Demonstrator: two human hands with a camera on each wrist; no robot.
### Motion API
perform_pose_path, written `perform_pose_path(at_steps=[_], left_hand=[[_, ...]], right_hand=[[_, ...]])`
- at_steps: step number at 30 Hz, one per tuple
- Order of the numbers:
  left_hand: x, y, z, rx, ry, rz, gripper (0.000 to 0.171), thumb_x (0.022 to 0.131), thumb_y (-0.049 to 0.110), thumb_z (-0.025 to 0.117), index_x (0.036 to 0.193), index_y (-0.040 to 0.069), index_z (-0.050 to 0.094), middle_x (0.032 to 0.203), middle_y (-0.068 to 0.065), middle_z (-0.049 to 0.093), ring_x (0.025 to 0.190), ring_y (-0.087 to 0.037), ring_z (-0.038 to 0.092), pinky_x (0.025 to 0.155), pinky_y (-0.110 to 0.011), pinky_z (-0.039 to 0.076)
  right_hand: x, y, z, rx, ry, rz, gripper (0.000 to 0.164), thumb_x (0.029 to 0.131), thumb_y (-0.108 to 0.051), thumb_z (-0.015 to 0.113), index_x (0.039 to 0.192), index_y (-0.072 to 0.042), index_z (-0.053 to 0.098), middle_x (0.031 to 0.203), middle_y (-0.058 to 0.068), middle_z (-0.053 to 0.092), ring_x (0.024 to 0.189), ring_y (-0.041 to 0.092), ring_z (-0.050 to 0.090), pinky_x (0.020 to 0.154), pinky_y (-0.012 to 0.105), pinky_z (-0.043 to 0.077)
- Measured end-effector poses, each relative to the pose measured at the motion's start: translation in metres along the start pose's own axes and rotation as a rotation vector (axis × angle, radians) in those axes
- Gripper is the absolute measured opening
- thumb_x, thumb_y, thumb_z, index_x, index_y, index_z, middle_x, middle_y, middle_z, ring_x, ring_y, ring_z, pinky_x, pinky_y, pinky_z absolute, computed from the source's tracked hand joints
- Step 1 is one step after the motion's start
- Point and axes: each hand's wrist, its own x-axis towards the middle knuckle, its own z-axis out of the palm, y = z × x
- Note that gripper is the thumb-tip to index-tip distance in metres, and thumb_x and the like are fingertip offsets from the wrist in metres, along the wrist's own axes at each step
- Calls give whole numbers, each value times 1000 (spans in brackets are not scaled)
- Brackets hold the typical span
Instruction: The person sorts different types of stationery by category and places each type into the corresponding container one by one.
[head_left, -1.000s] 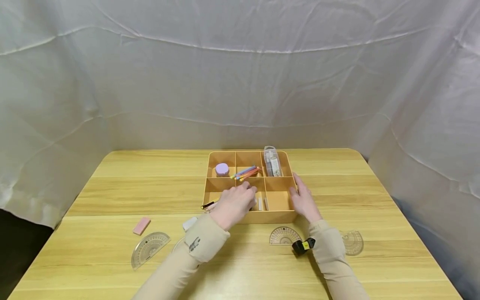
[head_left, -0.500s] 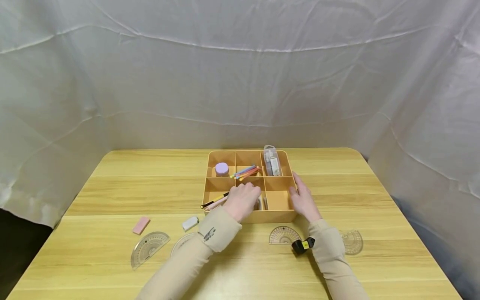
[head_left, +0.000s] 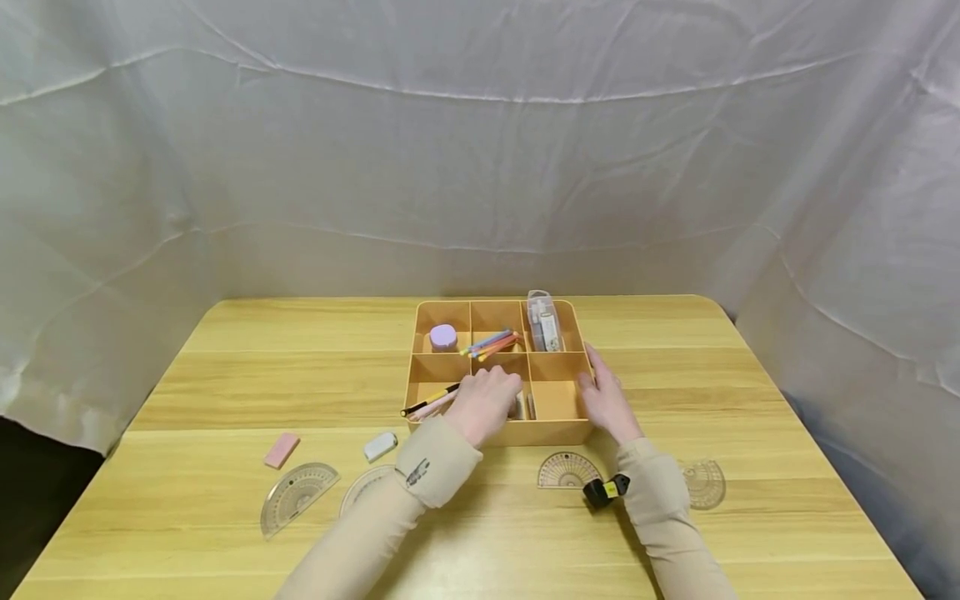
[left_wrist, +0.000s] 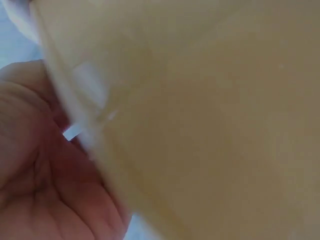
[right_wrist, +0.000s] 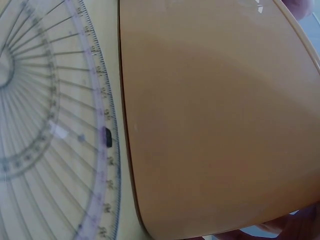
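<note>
An orange desk organizer (head_left: 491, 433) with several compartments stands toward the back of the table. My left hand (head_left: 486, 406) reaches down into its front middle compartment, fingertips hidden by the hand's own back; what they hold, I cannot tell. In the left wrist view, the palm (left_wrist: 45, 165) lies behind the organizer's front wall (left_wrist: 210, 125), a small white piece showing beside it. My right hand (head_left: 607, 402) grips the organizer's right side, thumb over the rim. Small erasers (head_left: 531, 407) lie in the front middle compartment. A yellow-and-black pencil (head_left: 433, 400) leans over the front left compartment.
Behind are a lilac round case (head_left: 443, 337), several coloured pens (head_left: 491, 343) and a clear case (head_left: 543, 323). On the table lie a pink eraser (head_left: 282, 451), a white eraser (head_left: 380, 447) and several protractors (head_left: 300, 496). A black tape measure (head_left: 606, 492) sits by the right sleeve.
My left hand has moved a little to the right within the organizer, uncovering more of the pencil, and has stayed nearly still over the last half second. My right hand has held its place.
</note>
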Motion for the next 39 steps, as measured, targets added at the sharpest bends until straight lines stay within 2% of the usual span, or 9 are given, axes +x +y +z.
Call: perform_pose_path(at_steps=[5,10,13,16,19,22,26,31,39], left_hand=[[-19,-3,-17,-92,84,13,5,91,17,73,91,12,72,83,-4,71,68,-21,64,53,-33,51],[-44,-25,-36,-257,239,22,14,90,11,74,103,7,73,93,-6,76,72,-16,67,58,-24,52],[-58,-49,-41,-338,297,-25,22,92,9,71,113,2,70,99,-11,76,73,-17,68,62,-24,55],[-71,-76,-43,-352,294,-135,25,96,11,65,120,1,66,100,-11,74,78,-19,68,67,-31,58],[-82,-99,-44,-326,262,-208,28,98,12,62,124,0,64,106,-15,72,89,-27,70,77,-42,59],[-91,-115,-46,-321,180,-212,29,97,9,62,125,0,63,117,-19,70,101,-34,69,85,-50,58],[-99,-122,-51,-344,1,-206,33,92,2,64,125,-2,62,123,-22,67,109,-38,66,93,-53,55],[-100,-122,-48,-371,-229,-308,48,80,-11,64,127,1,62,123,-20,65,116,-38,59,99,-54,51],[-100,-124,-43,-334,-249,-352,61,69,-22,57,125,2,63,130,-20,60,125,-40,54,107,-56,45]], right_hand=[[0,-1,-1,-4,-3,-1,58,102,-4,33,157,5,19,157,35,29,146,53,29,123,60,21],[1,-1,0,6,9,-5,57,102,-4,34,157,5,21,156,34,32,145,52,31,123,60,23],[2,-1,1,19,12,-13,57,102,-3,34,157,5,22,156,35,33,145,52,32,123,59,23],[2,-1,0,31,7,-15,57,102,-3,34,157,5,21,155,35,33,145,51,33,123,59,24],[1,-1,-1,35,-3,-5,57,102,-3,34,157,5,20,156,35,33,144,52,34,122,59,25],[1,-1,-1,21,-10,-1,57,102,-3,33,157,5,19,156,35,32,144,53,33,122,60,25],[1,-1,-2,14,-13,-6,57,103,-3,34,157,4,20,157,34,31,145,53,32,122,60,24],[1,-1,-2,11,-9,-11,57,103,-3,34,157,4,20,156,35,32,145,52,32,123,59,24],[1,-1,-2,11,-10,-11,57,103,-3,34,157,5,20,158,33,30,147,51,29,124,58,21]])
